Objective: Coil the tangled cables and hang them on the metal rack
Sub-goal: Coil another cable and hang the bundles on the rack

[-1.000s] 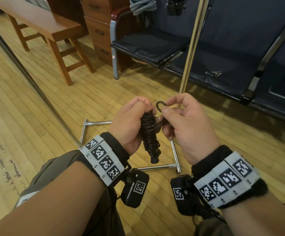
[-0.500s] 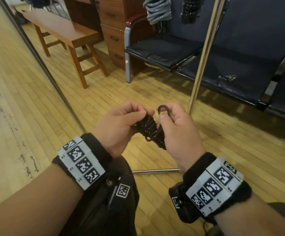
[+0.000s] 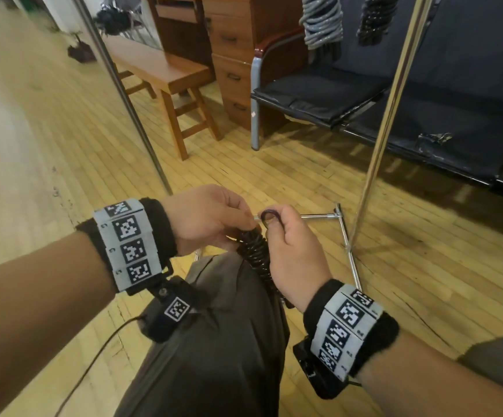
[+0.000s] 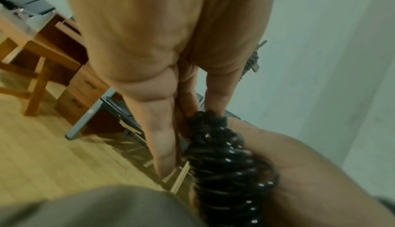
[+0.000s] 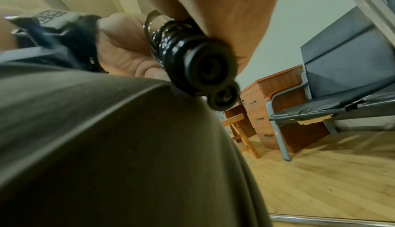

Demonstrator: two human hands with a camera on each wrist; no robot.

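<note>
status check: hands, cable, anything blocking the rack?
Left hand and right hand both grip the black coiled cable. Right fingers pinch its end loop. Not hung yet. Rack pole ahead, path open.

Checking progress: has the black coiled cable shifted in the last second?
Yes: the black coiled cable has moved left, away from the rack pole, over the trouser leg.

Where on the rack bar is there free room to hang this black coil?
The bar itself is out of view. Below it, open room shows between the grey coil and the hung black coil, and between that coil and the rack's right pole. Both hands crowd the held black coil.
</note>
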